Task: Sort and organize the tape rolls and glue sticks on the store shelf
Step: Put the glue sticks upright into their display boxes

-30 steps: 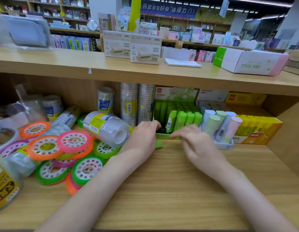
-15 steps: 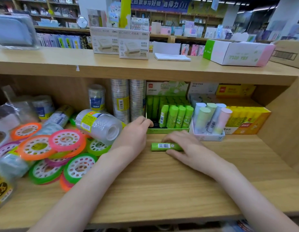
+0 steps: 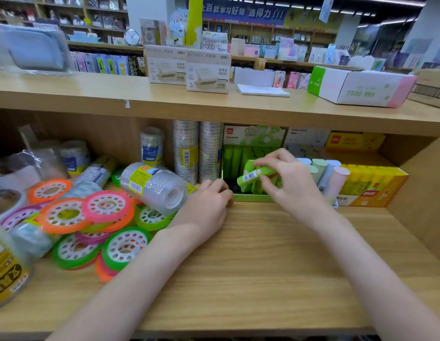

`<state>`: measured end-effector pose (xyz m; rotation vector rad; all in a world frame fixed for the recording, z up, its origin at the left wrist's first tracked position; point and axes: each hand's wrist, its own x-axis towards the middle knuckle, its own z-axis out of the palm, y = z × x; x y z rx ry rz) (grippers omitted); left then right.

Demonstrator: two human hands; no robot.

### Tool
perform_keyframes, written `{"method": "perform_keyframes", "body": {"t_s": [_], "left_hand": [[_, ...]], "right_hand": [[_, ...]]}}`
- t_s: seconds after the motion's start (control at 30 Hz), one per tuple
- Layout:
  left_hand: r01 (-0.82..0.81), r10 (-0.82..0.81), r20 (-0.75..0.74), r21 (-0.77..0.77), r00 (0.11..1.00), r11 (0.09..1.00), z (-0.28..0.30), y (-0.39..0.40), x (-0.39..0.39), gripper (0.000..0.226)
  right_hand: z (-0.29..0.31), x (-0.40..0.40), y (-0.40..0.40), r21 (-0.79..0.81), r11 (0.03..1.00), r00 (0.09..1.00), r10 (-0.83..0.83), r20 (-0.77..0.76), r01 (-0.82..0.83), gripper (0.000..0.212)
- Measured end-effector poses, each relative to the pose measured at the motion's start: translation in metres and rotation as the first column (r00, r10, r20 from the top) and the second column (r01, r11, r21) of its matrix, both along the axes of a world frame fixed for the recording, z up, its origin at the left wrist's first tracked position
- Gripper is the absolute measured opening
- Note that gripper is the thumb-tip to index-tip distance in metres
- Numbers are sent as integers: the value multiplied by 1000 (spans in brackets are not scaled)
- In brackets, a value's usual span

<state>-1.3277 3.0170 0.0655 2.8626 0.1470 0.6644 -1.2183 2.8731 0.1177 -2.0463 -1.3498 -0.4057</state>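
Now: green glue stick lifted over its box

Your right hand (image 3: 291, 183) pinches a green glue stick (image 3: 257, 175) between thumb and fingertips, a tight grip, holding it tilted above the green display box (image 3: 251, 198) of matching sticks on the wooden shelf (image 3: 251, 262). Your left hand (image 3: 206, 205) rests with fingers curled at the box's front left corner; you cannot tell whether it grips anything. To the left, a wrapped pack of clear tape rolls (image 3: 156, 187) lies on its side above a heap of neon tape rolls (image 3: 91, 217). Pastel glue sticks (image 3: 332, 177) stand just right of your right hand, beside a yellow box (image 3: 376, 185)
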Motion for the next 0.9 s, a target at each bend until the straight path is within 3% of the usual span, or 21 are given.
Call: {"method": "perform_keyframes", "body": {"t_s": [0.1,0.3,0.53,0.9], "left_hand": [[16,-16,8,17,1000,1000,1,-1,-1,21],[21,-21,12,3,1000,1000,1,-1,-1,19],[42,-42,32,16,999,999,-1,0,0,22],[66,-69,77,50,995,997,-4,3,1,14]], "right_hand": [[-1,-3,7,65,996,997,-61,45,59,40],[-5,-5,13,203,969,969,-179,170,144,32],[-1,1,15,134,980,918,-184,351,145,26],[-20,9,18,27,986,966,-168,197,166,17]]}}
